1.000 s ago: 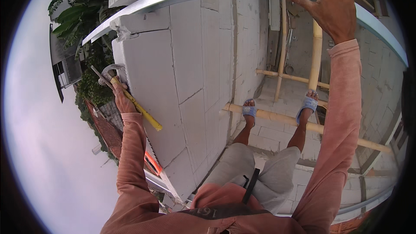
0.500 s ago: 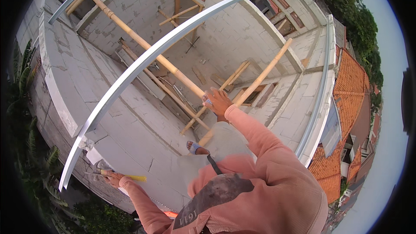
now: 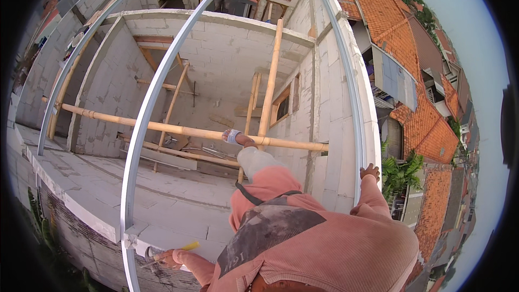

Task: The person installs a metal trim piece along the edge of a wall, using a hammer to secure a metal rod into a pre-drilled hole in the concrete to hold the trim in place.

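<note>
Your right hand [image 3: 370, 172] has shifted rightward, half-curled on the pale block wall [image 3: 370, 124]; your left hand [image 3: 172, 258], lower left, grips a yellow-handled hammer [image 3: 190, 246]. The long silver metal beam [image 3: 141, 124], centre-left, lies across; fastening cannot be told.

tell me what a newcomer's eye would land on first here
Most likely the long pale metal beam, sweeping from the top, just left of centre, down to the lower left, across the block-walled building. Next, probably the orange tiled roofs at the upper right. At the lower left, near the beam, the left hand holds a yellow-handled hammer.
</note>
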A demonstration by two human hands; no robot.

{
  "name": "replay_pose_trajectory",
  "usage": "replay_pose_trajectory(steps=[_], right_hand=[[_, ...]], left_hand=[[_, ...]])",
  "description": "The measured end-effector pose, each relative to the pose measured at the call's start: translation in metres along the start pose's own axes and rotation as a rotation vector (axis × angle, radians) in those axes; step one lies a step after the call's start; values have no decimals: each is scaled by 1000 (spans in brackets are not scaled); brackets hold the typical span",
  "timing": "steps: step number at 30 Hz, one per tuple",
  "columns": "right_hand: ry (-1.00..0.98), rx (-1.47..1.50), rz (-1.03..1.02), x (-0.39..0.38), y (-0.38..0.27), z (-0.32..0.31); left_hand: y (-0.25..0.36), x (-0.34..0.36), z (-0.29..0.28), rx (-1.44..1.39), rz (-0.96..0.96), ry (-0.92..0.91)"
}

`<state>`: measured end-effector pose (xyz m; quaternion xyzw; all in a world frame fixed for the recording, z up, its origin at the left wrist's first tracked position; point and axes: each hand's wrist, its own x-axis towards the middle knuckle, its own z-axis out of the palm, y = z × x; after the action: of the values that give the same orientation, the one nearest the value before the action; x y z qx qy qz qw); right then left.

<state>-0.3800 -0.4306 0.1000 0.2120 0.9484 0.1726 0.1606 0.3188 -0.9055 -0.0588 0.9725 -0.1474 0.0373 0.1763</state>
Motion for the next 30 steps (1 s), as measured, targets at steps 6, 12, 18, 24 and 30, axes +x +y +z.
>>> replay_pose_trajectory(steps=[6, 12, 18, 24, 30], right_hand=[[-139, 139, 308, -23, 97, 42], [-281, 72, 453, -65, 170, 108], [-274, 195, 575, -70, 217, 133], [-227, 247, 575, -51, 243, 148], [-226, 232, 515, -28, 236, 134]], left_hand=[[20, -11, 14, -92, 75, -42], [42, -25, 25, -160, 181, -101], [50, -33, 34, -221, 302, -157], [42, -29, 32, -251, 303, -176], [50, -15, 21, -311, 250, -172]])
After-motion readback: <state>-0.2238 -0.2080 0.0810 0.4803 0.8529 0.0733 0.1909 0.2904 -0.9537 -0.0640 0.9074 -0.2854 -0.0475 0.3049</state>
